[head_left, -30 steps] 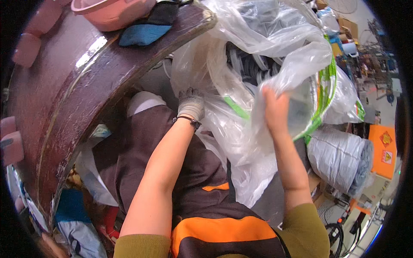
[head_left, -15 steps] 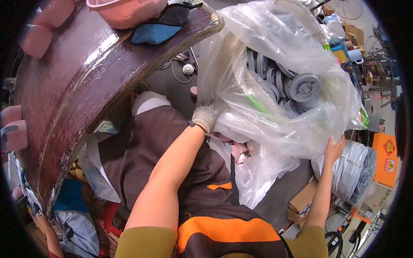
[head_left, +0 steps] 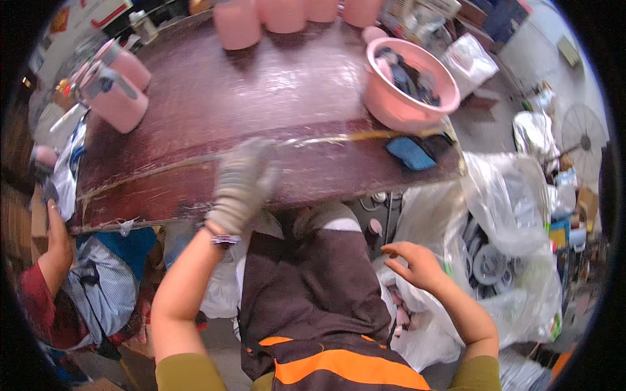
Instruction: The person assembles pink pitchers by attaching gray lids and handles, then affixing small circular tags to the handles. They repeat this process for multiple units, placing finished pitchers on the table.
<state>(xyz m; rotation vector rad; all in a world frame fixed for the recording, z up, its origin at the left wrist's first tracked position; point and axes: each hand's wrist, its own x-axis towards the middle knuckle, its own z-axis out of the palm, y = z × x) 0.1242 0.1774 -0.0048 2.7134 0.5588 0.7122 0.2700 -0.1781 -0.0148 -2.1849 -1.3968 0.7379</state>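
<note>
My left hand, in a pale knitted glove, is over the near edge of the dark red-brown table. Its fingers are blurred, but the thumb stands apart and nothing shows in the hand. My right hand is bare and open, thumb and fingers apart, in the air beside my lap. Closest to it is a clear plastic bag holding grey round lids. Pinkish pieces lie low beside my right thigh, partly hidden.
Pink jugs stand at the table's left, and several pink containers at its far side. At the right are a pink basin with dark parts and a blue cloth. A co-worker's arm is at the left.
My view has swung left toward the table. Both hands have let go of the plastic bag; the left has moved over the table edge, the right back toward my lap.
</note>
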